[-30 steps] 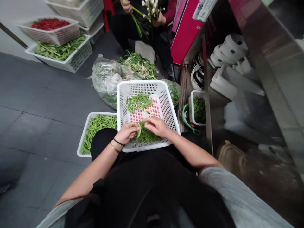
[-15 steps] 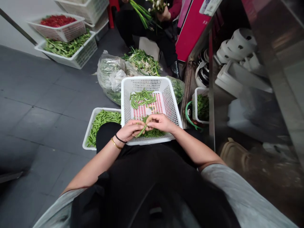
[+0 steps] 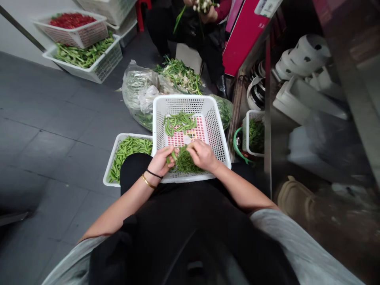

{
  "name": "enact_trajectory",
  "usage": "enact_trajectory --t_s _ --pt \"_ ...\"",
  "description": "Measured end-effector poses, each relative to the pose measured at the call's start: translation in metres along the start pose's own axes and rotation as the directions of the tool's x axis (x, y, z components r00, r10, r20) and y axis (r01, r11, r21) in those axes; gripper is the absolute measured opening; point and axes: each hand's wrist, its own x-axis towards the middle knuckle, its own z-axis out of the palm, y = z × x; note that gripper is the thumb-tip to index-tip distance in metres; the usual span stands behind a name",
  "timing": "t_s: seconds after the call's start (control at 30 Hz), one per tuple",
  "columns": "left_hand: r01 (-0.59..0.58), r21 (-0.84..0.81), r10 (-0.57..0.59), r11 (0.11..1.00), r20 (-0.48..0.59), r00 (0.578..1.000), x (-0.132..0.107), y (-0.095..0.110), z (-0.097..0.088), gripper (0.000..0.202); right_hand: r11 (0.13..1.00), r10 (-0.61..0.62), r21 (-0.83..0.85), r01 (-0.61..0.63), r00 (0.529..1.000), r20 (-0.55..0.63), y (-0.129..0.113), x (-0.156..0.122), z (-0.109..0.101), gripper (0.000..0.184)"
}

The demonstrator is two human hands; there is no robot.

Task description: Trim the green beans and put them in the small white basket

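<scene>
A white perforated basket rests on my lap, with green pea pods at its far end and a heap of thin green trimmings at the near end. My left hand pinches a green pod over that heap. My right hand is closed just to the right of it, fingertips on the trimmings; what it holds is too small to name. A second white basket of pea pods sits on the floor by my left knee.
Another person sits ahead, hands on long green stalks. Plastic bags of greens lie on the floor beyond my basket. Stacked baskets of green pods and red chillies stand far left. A steel shelf unit with white dishes and a small basket of greens stands right.
My hands, joined on one pod half a second ago, have drawn apart; the left keeps the pod and the right has dropped onto the trimmings. The view shifted slightly.
</scene>
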Motion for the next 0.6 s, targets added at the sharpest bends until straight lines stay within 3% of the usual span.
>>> enact_trajectory --t_s 0.1,0.2,0.3,0.37,0.47,0.6 --pt "-0.209 0.143 0.222 0.967 -0.075 0.972 0.000 0.004 -0.003 0.029 0.990 0.104 0.094 -0.104 0.995 0.001 0.010 0.000 -0.020 0.016" --pt "-0.318 0.286 0.339 0.904 -0.025 0.941 -0.004 0.006 0.000 0.028 0.973 0.135 0.165 -0.163 0.977 0.166 0.006 0.003 -0.021 0.019" --pt "-0.354 0.403 0.375 0.844 0.028 0.927 -0.012 0.008 0.003 0.027 0.991 0.064 0.087 -0.099 0.938 0.340 -0.005 0.007 -0.005 0.022" --pt "-0.365 0.507 0.387 0.781 0.066 0.920 -0.017 0.013 0.001 0.026 0.997 -0.020 0.082 -0.013 0.919 0.394 -0.009 0.008 0.002 0.022" --pt "-0.369 0.652 0.315 0.663 0.204 0.927 -0.024 0.022 -0.004 0.019 0.970 -0.128 0.243 0.028 0.904 0.408 -0.009 0.010 -0.001 0.027" --pt "-0.315 0.718 -0.031 0.621 0.423 0.905 -0.026 0.021 -0.001 0.018 0.910 -0.146 0.406 -0.080 0.856 0.496 -0.009 0.014 -0.018 0.029"
